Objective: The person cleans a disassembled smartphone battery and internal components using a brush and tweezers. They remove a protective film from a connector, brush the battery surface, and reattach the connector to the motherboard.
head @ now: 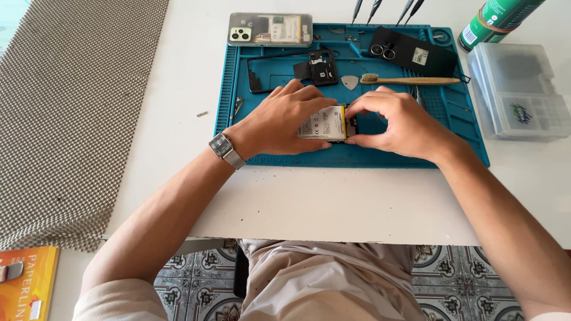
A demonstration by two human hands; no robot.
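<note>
Both hands, left (pixel 284 119) and right (pixel 397 122), gripped the opened phone (pixel 326 123) on the blue mat (pixel 357 156); the clear plastic box (pixel 517 92) beside it sat closed, contents indistinct.

The work mat (pixel 279 159) is teal blue on a white table (pixel 333 202). The opened phone (pixel 326 123) shows a white battery edged in yellow. The toothbrush (pixel 410 79) is pale wood, the spray can (pixel 496 21) green, the woven mat (pixel 71 107) grey-beige (a fine mesh pattern).
</note>
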